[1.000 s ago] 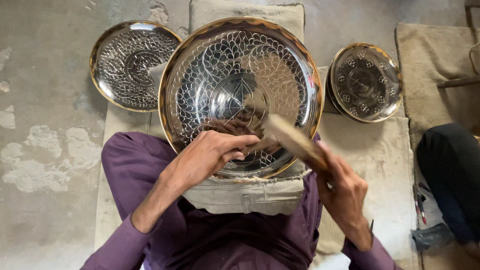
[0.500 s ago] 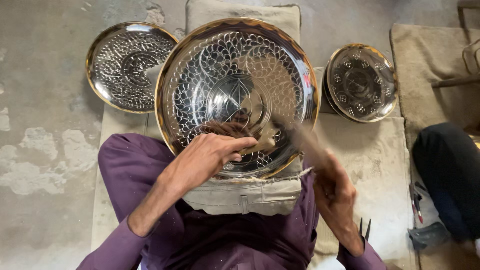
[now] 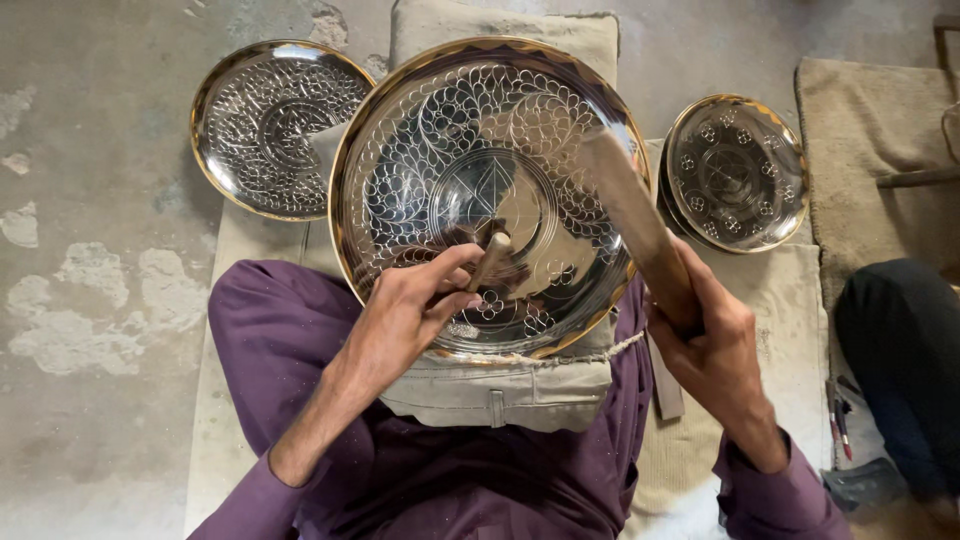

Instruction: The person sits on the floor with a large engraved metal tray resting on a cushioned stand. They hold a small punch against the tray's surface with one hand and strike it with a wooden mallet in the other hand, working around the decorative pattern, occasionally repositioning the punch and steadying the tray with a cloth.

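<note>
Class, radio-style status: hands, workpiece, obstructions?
Left hand pins chisel on engraved tray. Right hand grips raised wooden mallet. Nothing obstructing.

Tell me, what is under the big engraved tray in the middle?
Under the large engraved tray, a folded beige cloth pad lies on the person's purple-clad lap, and a cushion shows beyond its far rim. How the tray is propped is covered.

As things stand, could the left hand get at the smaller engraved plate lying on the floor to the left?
Probably yes. The left hand pinches a punch on the large tray, but nothing lies between it and the smaller plate; it would have to let the punch go first.
</note>
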Motion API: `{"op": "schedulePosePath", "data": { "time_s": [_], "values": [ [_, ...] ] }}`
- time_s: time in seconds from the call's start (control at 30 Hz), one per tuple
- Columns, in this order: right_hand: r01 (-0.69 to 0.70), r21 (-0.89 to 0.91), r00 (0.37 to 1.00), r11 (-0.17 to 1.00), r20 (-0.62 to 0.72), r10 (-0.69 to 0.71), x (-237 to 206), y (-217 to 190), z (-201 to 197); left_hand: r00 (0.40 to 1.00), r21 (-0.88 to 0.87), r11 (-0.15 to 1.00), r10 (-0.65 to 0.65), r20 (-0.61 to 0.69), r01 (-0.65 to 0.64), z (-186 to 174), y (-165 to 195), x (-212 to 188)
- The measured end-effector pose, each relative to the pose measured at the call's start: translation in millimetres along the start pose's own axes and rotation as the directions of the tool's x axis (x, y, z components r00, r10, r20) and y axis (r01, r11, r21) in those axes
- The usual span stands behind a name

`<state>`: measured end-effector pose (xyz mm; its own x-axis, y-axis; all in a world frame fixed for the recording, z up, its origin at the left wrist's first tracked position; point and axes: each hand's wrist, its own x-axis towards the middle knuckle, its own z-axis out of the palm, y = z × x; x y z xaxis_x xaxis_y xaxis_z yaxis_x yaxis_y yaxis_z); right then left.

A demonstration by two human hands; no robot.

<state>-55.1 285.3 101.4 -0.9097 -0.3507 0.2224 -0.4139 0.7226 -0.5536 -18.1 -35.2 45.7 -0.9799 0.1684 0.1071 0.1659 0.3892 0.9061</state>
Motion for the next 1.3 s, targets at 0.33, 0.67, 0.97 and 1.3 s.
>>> {"op": "schedulePosePath", "data": {
  "time_s": [0.33,0.67,0.97,1.3],
  "values": [
    [0.274,-0.321,0.934,0.907,0.314,-0.170,32.6,-11.2,-19.8,0.995,-0.003,0.996,0.087,-0.052,-0.088,0.3,4.3,-5.1],
    [0.310,-0.257,0.942,0.916,0.215,-0.258,60.3,-15.9,-14.7,0.963,0.017,0.992,-0.117,-0.242,0.125,15.1,4.2,-16.2],
    [0.427,-0.221,0.896,0.877,0.236,-0.377,90.9,-42.7,-19.9,0.903,-0.032,0.986,-0.163,-0.398,0.164,24.5,10.6,-27.3],
    [0.521,-0.383,0.849,0.763,0.327,-0.416,94.2,-55.0,-19.9,0.871,-0.044,0.968,-0.240,-0.428,0.245,21.7,15.5,-28.2]
  ]
}}
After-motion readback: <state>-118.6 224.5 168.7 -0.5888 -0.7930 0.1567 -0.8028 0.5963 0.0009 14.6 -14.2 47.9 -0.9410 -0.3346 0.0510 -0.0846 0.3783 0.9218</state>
